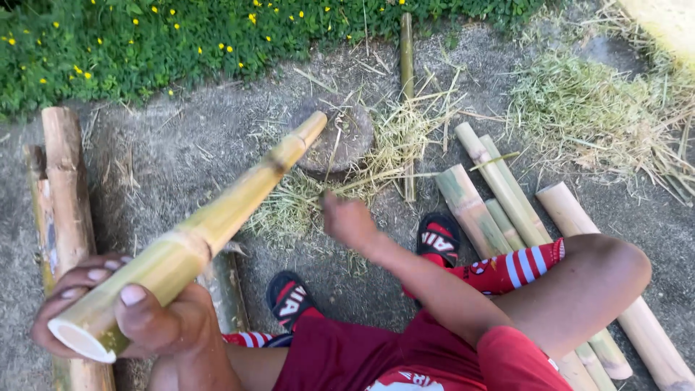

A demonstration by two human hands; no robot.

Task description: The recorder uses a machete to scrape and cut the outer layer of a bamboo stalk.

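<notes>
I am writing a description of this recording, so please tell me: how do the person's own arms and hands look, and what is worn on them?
Both arms are bare: no sleeves, gloves, watch or rings are visible. The left hand shows short, pale fingernails. The right hand is blurred, so its details cannot be told. The only clothing visible is lower down: red shorts and red socks with white stripes.

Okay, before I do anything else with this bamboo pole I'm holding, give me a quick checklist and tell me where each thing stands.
1. Left hand wrapped firmly around the near end of the bamboo pole: ok.
2. Right hand on the pole: not ok, it is off it, reaching toward the ground.
3. Far tip of the pole over the round stump: ok; touching it, cannot tell.
4. Feet in sandals out from under the pole: ok.
5. Cut bamboo lengths apart from the pole, on the right: ok.
6. A tool in either hand: cannot tell, none visible.
</notes>
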